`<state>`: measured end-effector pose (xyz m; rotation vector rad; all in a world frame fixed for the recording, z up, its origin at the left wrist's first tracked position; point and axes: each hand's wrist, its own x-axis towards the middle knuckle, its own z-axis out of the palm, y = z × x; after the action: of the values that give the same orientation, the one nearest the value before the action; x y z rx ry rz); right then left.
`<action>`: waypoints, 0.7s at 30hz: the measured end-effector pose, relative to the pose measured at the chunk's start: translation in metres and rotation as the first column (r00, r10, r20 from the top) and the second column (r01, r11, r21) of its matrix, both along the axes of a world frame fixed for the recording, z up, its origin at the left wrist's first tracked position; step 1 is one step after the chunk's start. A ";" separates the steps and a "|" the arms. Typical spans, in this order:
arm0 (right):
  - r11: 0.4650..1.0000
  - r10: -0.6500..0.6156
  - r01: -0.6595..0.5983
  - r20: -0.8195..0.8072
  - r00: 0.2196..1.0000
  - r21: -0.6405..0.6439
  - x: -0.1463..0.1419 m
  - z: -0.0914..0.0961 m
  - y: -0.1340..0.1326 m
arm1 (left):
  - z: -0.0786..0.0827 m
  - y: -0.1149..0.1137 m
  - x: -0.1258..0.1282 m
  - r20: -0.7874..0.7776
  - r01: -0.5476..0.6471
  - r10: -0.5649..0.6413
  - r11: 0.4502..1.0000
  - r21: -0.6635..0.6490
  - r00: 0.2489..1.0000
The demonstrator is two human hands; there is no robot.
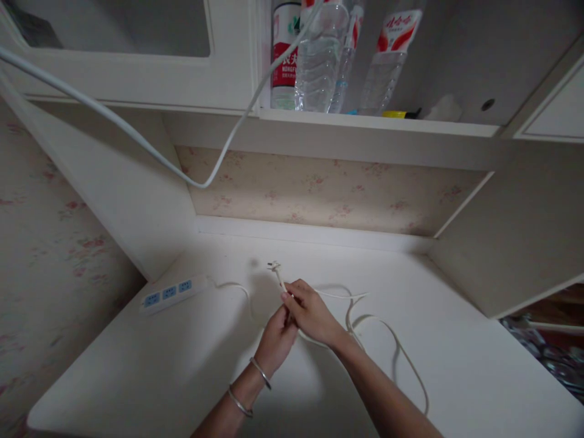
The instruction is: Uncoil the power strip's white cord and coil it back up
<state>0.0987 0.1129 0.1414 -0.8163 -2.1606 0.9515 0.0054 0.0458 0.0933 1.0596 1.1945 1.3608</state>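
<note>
White cord (280,280), thin, held in both our hands above the middle of the desk (182,365).

- Right hand (312,313): closed, fingertips pinching the cord. It lies over the left and is the hand nearer the free end.
- Left hand (276,339): curled shut on the same cord just below and behind the right. Two bangles (261,371) on that wrist.
- Plug (274,266): sticks out just beyond the right fingertips, pointing up and away to the left, toward the back wall. The short stretch of cord runs along that same slant.
- Slack: it trails off to the right of the hands in loose loops (392,344) on the desk.
- Power strip (170,292): flat on the desk, well to the left, sockets up. Its lead curves toward our hands, but we cannot tell whether it is the same cord.
- Above: a thicker cable (137,137) sags across, and water bottles (319,61) stand on the shelf.
</note>
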 end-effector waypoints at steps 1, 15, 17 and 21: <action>1.000 0.013 -0.013 -0.010 1.000 -0.015 0.000 -0.001 -0.001 | -0.002 0.001 -0.002 -0.004 -0.026 0.026 1.000 0.004 1.000; 0.730 -0.665 0.612 0.524 0.532 0.305 0.168 -0.108 -0.011 | 0.011 0.009 -0.035 0.392 -0.120 0.131 0.991 -0.054 0.911; 0.700 -0.619 0.687 0.645 0.447 0.195 0.195 -0.120 -0.010 | 0.013 0.010 -0.039 0.414 -0.133 0.139 0.990 -0.043 0.900; 0.683 -0.556 0.727 0.590 0.585 -0.078 0.219 -0.115 -0.001 | 0.014 0.009 -0.047 0.441 -0.156 0.156 0.987 -0.037 0.884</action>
<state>0.3173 0.1120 0.0266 -2.0811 -1.8345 0.7119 -0.0413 0.0550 0.1077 0.6088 0.9490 1.6219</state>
